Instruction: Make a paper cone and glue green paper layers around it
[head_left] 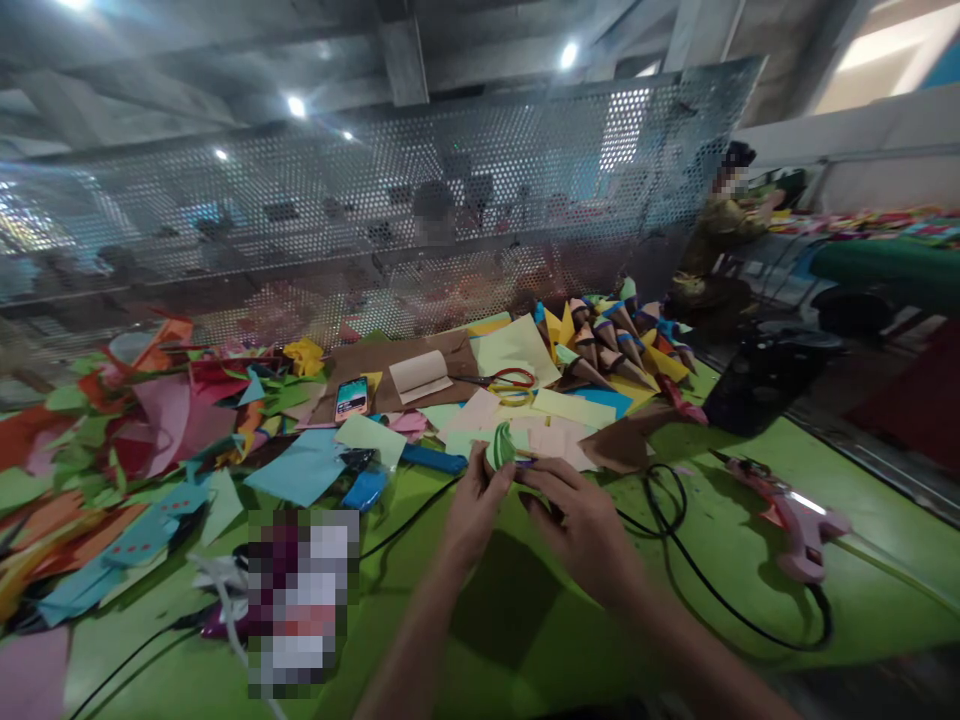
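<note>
My left hand (472,508) and my right hand (583,520) meet above the green table (525,620). Both pinch a small curled piece of green paper (501,445) between their fingertips. The left hand's fingers close on its left side, the right hand's on its lower right. Loose paper sheets (525,415) lie just beyond the hands.
A pink glue gun (795,515) with a black cable (675,560) lies at the right. Red-handled scissors (510,380), a phone (351,398), paper cones (615,345) and a scrap heap (135,430) fill the far side. A perforated metal screen (375,200) stands behind. Another person (720,230) sits far right.
</note>
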